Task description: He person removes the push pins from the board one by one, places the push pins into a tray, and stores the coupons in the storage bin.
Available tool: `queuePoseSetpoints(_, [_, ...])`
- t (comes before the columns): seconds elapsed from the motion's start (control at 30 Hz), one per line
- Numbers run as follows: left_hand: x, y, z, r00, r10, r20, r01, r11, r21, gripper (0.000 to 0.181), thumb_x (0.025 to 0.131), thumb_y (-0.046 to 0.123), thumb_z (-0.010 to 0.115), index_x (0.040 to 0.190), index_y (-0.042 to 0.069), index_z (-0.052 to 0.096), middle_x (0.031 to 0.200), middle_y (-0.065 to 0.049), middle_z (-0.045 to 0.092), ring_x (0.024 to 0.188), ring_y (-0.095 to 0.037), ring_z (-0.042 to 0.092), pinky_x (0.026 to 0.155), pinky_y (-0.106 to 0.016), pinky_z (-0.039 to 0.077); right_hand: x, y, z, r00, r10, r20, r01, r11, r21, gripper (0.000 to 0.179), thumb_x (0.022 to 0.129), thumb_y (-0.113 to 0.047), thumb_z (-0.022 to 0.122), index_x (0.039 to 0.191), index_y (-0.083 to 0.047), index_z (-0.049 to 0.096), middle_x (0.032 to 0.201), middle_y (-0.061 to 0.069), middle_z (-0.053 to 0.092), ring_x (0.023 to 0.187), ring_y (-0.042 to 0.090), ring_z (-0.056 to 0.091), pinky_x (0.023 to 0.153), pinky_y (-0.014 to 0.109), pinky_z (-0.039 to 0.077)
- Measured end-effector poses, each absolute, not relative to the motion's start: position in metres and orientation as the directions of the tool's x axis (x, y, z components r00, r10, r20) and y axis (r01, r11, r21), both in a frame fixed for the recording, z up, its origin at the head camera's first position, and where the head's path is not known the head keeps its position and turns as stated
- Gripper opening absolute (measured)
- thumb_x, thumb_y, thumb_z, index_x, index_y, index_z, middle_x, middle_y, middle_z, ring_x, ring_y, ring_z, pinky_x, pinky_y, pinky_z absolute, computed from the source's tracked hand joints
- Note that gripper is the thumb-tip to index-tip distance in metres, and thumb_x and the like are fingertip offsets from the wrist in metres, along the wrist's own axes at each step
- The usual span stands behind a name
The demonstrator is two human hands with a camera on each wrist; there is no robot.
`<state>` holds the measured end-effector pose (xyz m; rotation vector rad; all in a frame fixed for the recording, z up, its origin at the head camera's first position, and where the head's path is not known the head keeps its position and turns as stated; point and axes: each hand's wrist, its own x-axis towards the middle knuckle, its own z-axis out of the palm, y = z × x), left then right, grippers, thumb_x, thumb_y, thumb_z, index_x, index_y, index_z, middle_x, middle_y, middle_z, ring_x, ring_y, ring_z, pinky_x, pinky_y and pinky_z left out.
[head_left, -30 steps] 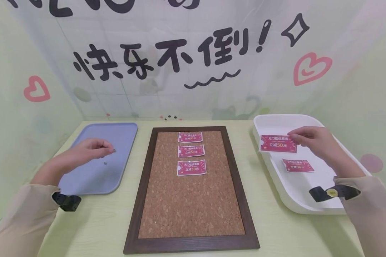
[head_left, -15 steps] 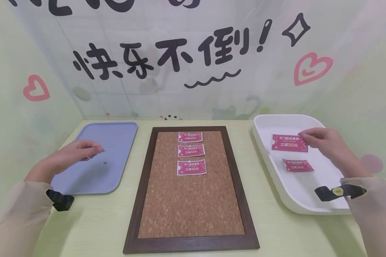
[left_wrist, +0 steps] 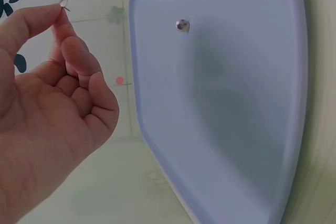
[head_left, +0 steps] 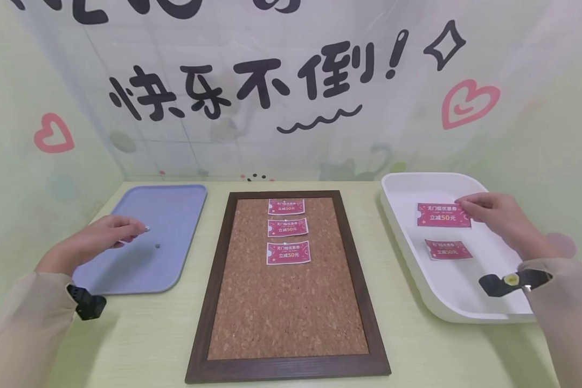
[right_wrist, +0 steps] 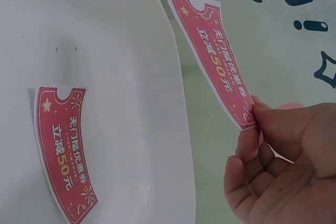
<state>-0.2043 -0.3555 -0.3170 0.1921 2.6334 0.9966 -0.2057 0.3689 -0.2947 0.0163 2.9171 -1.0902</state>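
Observation:
Thumb and index finger of my left hand (head_left: pixel 102 237) pinch a small metal thumbtack (left_wrist: pixel 64 2) above the blue tray (head_left: pixel 177 215). A second thumbtack (left_wrist: pixel 182 25) lies on that tray. Over the white tub (head_left: pixel 475 302), my right hand (head_left: pixel 504 221) pinches a red coupon (right_wrist: pixel 212 51) by its right end, the printed face showing. Another coupon (right_wrist: pixel 65 150), slightly curved, lies inside the tub. Between the hands is a cork board (head_left: pixel 286 312) with a dark wooden frame. Three coupons are on its upper half in a column, the lowest coupon (head_left: pixel 288 253) near mid-board, each with a tack at its top edge.
All of this stands on a pale wooden table (head_left: pixel 140 339). A printed backdrop (head_left: pixel 252 151) with large black characters rises behind the table's far edge. The tub's raised rim (head_left: pixel 393 226) runs to the right of the board.
My left hand has drawn left over the blue tray with the thumbtack. My right hand has moved right with its coupon, farther from the board. The pinned coupons have not moved.

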Motion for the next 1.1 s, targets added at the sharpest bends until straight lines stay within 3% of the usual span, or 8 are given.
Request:
queuePoseSetpoints(0.13, [-0.204, -0.359, -0.319, -0.94, 0.227, -0.253, 0.003, 0.748, 0.663, 0.053, 0.097, 0.036, 0.041, 0.124, -0.009, 0.048, 0.125, -0.024, 0.044, 0.109, -0.037, 0.043, 0.082, -0.033, 0.043, -0.211, 0.372, -0.297, -1.0, -0.012, -0.028, 0.008, 0.769, -0.639, 0.06, 0.094, -0.041, 0.044, 0.126, 0.01, 0.044, 0.115, 0.03, 0.05, 0.106, 0.042, 0.043, 0.087, 0.061, 0.033])
queuePoseSetpoints(0.33, [-0.204, -0.364, -0.319, -0.941, 0.217, -0.258, -0.014, 0.741, 0.672, 0.055, 0.098, 0.035, 0.04, 0.126, -0.012, 0.045, 0.127, -0.027, 0.042, 0.113, -0.041, 0.041, 0.087, -0.041, 0.041, -0.22, 0.379, -0.3, -0.999, -0.026, -0.039, 0.004, 0.782, -0.624, 0.059, 0.095, -0.039, 0.044, 0.126, 0.011, 0.043, 0.112, 0.029, 0.053, 0.1, 0.035, 0.047, 0.085, 0.056, 0.037])
queuePoseSetpoints(0.5, [-0.205, -0.368, -0.32, -0.942, 0.191, -0.277, -0.043, 0.747, 0.663, 0.058, 0.096, 0.038, 0.043, 0.126, -0.012, 0.045, 0.125, -0.025, 0.043, 0.11, -0.037, 0.043, 0.083, -0.032, 0.044, -0.225, 0.383, -0.303, -0.997, -0.018, -0.08, 0.037, 0.775, -0.631, 0.064, 0.094, -0.043, 0.044, 0.128, 0.012, 0.041, 0.113, 0.028, 0.052, 0.098, 0.031, 0.048, 0.086, 0.054, 0.038])
queuePoseSetpoints(0.67, [-0.207, -0.373, -0.325, -0.94, 0.17, -0.297, -0.076, 0.743, 0.665, 0.056, 0.095, 0.039, 0.045, 0.122, -0.011, 0.048, 0.101, -0.014, 0.049, 0.093, -0.024, 0.045, 0.077, -0.028, 0.044, -0.226, 0.386, -0.309, -0.989, -0.017, -0.15, 0.087, 0.747, -0.659, 0.072, 0.092, -0.049, 0.042, 0.132, 0.011, 0.035, 0.123, 0.033, 0.042, 0.109, 0.041, 0.04, 0.092, 0.06, 0.03])
queuePoseSetpoints(0.8, [-0.21, -0.376, -0.329, -0.938, 0.155, -0.31, -0.108, 0.719, 0.687, 0.05, 0.095, 0.037, 0.047, 0.114, -0.009, 0.052, 0.08, -0.005, 0.043, 0.082, -0.018, 0.043, 0.072, -0.029, 0.042, -0.227, 0.391, -0.312, -0.982, -0.017, -0.186, 0.112, 0.743, -0.66, 0.075, 0.092, -0.05, 0.041, 0.133, 0.012, 0.03, 0.124, 0.033, 0.039, 0.112, 0.044, 0.037, 0.093, 0.06, 0.03])
queuePoseSetpoints(0.97, [-0.21, -0.38, -0.334, -0.932, 0.131, -0.337, -0.151, 0.707, 0.691, 0.053, 0.095, 0.036, 0.046, 0.119, -0.011, 0.049, 0.085, -0.004, 0.045, 0.083, -0.016, 0.044, 0.073, -0.028, 0.042, -0.231, 0.399, -0.317, -0.976, -0.041, -0.216, 0.107, 0.769, -0.63, 0.069, 0.095, -0.044, 0.04, 0.131, 0.013, 0.032, 0.113, 0.027, 0.05, 0.106, 0.04, 0.041, 0.085, 0.052, 0.037])
queuePoseSetpoints(1.1, [-0.21, -0.387, -0.339, -0.932, 0.111, -0.345, -0.178, 0.687, 0.705, 0.043, 0.095, 0.033, 0.047, 0.108, -0.008, 0.055, 0.079, -0.001, 0.045, 0.078, -0.013, 0.044, 0.068, -0.026, 0.04, -0.235, 0.405, -0.322, -0.971, -0.078, -0.227, 0.079, 0.788, -0.61, 0.063, 0.096, -0.039, 0.041, 0.128, 0.015, 0.036, 0.101, 0.015, 0.059, 0.094, 0.026, 0.049, 0.078, 0.04, 0.042])
